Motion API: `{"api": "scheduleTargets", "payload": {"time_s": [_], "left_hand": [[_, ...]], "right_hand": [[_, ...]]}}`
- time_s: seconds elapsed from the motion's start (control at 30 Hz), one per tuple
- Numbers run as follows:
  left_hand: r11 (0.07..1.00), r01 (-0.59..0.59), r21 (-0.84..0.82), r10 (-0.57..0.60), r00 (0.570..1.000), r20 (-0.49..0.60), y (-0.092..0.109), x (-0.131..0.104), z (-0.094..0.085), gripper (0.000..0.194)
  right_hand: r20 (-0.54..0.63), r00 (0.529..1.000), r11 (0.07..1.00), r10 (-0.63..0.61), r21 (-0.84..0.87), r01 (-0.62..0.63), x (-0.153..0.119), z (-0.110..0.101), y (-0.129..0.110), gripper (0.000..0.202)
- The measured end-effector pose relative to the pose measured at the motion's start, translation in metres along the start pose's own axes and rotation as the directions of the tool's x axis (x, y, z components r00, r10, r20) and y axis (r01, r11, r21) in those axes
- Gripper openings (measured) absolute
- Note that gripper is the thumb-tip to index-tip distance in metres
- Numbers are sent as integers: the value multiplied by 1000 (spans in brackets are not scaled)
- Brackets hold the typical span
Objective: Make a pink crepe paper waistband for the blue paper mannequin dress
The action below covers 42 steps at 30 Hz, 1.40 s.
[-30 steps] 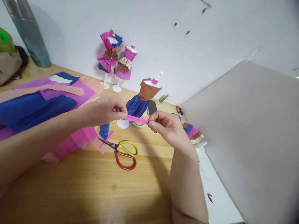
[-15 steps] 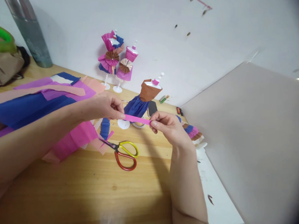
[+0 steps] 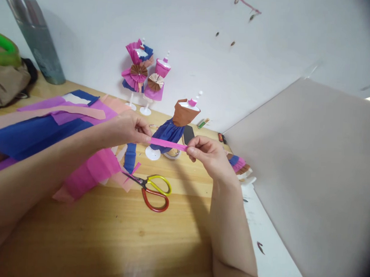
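A narrow pink paper strip [image 3: 168,144] is stretched between my two hands above the wooden table [image 3: 144,239]. My left hand [image 3: 133,128] pinches its left end, and my right hand [image 3: 204,152] pinches the right end. Just behind the strip stands a small mannequin in a brown top [image 3: 186,114] and a blue skirt [image 3: 169,131], partly covered by the strip. Scissors [image 3: 155,190] with one yellow and one red handle lie below my hands, their blades by a blue paper piece [image 3: 130,157] and pink scraps.
Colored paper sheets [image 3: 38,132] spread over the left side. Two dressed mannequins [image 3: 139,71] stand against the wall, with a tall bottle [image 3: 38,46] and a bag [image 3: 6,79] farther left. A phone [image 3: 188,134] lies behind my right hand; another dressed mannequin [image 3: 240,163] lies at the right.
My left hand has shifted slightly left and up, and a longer stretch of the pink strip shows between my hands. My right hand has barely moved.
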State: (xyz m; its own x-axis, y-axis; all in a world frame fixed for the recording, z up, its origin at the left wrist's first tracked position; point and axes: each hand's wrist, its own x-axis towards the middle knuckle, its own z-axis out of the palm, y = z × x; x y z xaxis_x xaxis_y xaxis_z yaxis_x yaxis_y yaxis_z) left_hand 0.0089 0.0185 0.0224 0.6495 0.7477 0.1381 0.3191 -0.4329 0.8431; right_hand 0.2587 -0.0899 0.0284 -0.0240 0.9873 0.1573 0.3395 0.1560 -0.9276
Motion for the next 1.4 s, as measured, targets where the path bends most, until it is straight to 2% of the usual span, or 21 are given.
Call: {"api": "scheduleTargets", "payload": {"time_s": [0.07,0.2,0.37,0.43,0.5,0.53,0.57,0.63,0.73,0.83,0.97,1.07,1.2,1.3,1.4], "left_hand": [[998,-38,50,40,998,-46,3,0,1,12],[994,-101,34,105,985,-134,8,0,3,10],[990,-110,90,124,977,-173,12,-4,4,9],[989,-107,106,123,978,-166,17,-7,3,10],[984,-126,127,145,977,-155,23,-12,5,12],[978,-143,149,167,973,-162,26,-15,6,14],[970,-162,181,194,965,-176,30,-18,8,15],[949,-190,251,242,950,-198,36,-26,14,16],[922,-190,337,250,957,-145,46,-38,23,13],[880,-159,449,225,969,-98,57,-47,29,16],[845,-152,513,210,976,-56,62,-50,33,21],[844,-183,504,247,967,-63,59,-50,37,21],[861,-195,471,248,967,-52,55,-48,35,19],[920,-210,330,236,971,-39,53,-45,23,15],[971,-204,122,204,979,9,49,-36,7,16]], "right_hand": [[-69,996,998,-54,-44,51,-1,1,-1,25],[-169,971,978,-169,-150,144,-1,1,-1,17],[-229,955,970,-188,-198,143,3,0,5,13],[-334,914,951,-230,-276,139,2,1,6,10],[-437,843,914,-314,-378,145,-4,6,1,7],[-453,816,892,-361,-424,159,-8,10,-3,4],[-432,810,872,-397,-452,186,-12,16,-7,2],[-312,849,856,-427,-443,267,-21,31,-18,2],[-139,895,857,-423,-381,346,-28,52,-28,14],[-57,915,854,-400,-386,350,-29,61,-29,11],[2,948,893,-319,-333,302,-26,58,-26,8],[27,960,923,-280,-268,277,-24,55,-25,8],[55,955,916,-293,-269,296,-22,55,-25,14],[28,962,931,-273,-242,272,-21,52,-24,13],[-1,983,983,-182,-32,182,-18,48,-20,12]]}}
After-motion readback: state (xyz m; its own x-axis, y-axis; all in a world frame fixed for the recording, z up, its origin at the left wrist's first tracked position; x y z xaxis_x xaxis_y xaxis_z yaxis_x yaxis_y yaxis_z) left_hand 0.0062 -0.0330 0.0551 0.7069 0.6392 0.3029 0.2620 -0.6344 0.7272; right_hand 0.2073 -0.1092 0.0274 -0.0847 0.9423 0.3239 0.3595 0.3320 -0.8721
